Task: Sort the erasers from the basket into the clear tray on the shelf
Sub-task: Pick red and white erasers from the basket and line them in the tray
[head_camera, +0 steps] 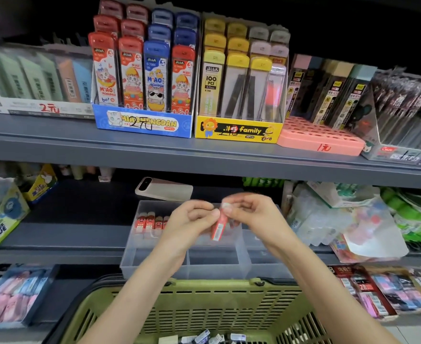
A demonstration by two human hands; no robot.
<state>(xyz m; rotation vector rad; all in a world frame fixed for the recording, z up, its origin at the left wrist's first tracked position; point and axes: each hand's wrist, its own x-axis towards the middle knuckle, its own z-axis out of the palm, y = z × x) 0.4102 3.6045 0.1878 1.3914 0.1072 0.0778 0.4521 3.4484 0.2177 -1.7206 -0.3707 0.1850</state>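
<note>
A red-sleeved eraser (218,228) hangs upright over the clear tray (154,265), pinched at its top by both hands. My left hand (189,219) holds it from the left, and my right hand (250,211) pinches its white end from the right. Several red erasers (149,222) stand in a row in the tray's back left compartment. The tray sits on the middle shelf. Below, the green basket (204,306) holds more erasers (204,337) in dark and white sleeves at the bottom edge of the view.
A phone (163,189) lies behind the tray. A glue box (0,219) stands at left, plastic bags (341,219) at right. Above, the upper shelf (204,155) carries pencil-lead display boxes. Packets fill the low shelf beside the basket.
</note>
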